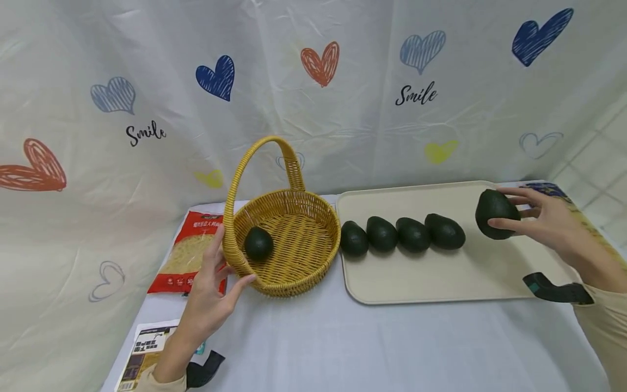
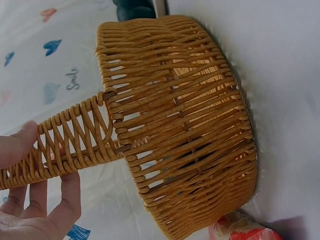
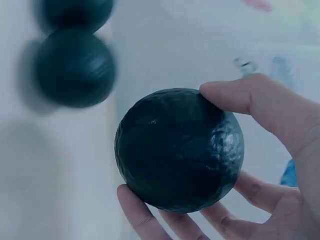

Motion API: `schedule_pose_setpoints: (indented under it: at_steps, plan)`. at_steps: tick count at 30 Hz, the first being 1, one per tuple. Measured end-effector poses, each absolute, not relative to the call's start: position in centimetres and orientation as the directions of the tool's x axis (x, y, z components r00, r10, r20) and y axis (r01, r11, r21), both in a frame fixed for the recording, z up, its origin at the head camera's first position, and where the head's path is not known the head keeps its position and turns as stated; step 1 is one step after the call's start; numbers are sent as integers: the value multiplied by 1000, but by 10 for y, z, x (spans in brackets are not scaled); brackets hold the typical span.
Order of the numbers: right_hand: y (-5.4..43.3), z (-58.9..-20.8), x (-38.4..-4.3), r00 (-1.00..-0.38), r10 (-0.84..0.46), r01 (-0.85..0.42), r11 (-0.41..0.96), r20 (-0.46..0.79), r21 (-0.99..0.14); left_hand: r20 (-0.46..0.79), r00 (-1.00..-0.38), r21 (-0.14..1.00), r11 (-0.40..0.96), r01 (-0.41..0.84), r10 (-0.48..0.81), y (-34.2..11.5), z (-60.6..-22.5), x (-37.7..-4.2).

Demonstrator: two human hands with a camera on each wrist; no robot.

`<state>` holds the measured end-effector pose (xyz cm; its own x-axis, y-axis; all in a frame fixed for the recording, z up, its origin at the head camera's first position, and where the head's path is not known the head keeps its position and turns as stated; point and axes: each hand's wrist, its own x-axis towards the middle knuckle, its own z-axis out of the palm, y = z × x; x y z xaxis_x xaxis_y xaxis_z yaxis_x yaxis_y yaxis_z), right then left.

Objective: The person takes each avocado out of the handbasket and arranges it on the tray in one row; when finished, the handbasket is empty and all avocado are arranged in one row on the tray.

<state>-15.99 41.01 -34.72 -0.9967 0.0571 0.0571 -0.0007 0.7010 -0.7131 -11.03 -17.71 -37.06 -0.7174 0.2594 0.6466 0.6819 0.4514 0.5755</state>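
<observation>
My right hand [image 1: 543, 218] grips a dark green avocado [image 1: 495, 214] between thumb and fingers, over the right part of a cream tray [image 1: 411, 286]. In the right wrist view the same avocado [image 3: 180, 150] fills the middle, thumb on one side and fingertips on the other. My left hand [image 1: 210, 294] holds the handle of a yellow woven basket [image 1: 313, 267] at its left side. The left wrist view shows thumb and fingers around the handle [image 2: 75, 135]. One avocado [image 1: 258, 244] lies inside the basket. A row of several avocados [image 1: 382, 234] rests on the tray's left half.
Left of the basket lies a red bag of pasta [image 1: 188, 253]. A printed packet [image 1: 144, 354] sits at the front left, partly behind the left forearm. Behind the table hangs a white curtain [image 1: 362, 125] with hearts. A blue and yellow package [image 1: 543, 189] shows past the tray's right end.
</observation>
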Motion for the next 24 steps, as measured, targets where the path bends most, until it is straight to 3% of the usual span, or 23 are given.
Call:
schedule_pose_setpoints:
  at_steps: [11,24]
  plan:
    - [421,-389,-167,-994,3,86,671,-113,-736,649,-712,575,440,690,268,-178,-372,-109]
    - [418,-391,-184,-979,-72,84,706,-189,-704,652,-712,580,432,691,262,-178,-373,-112]
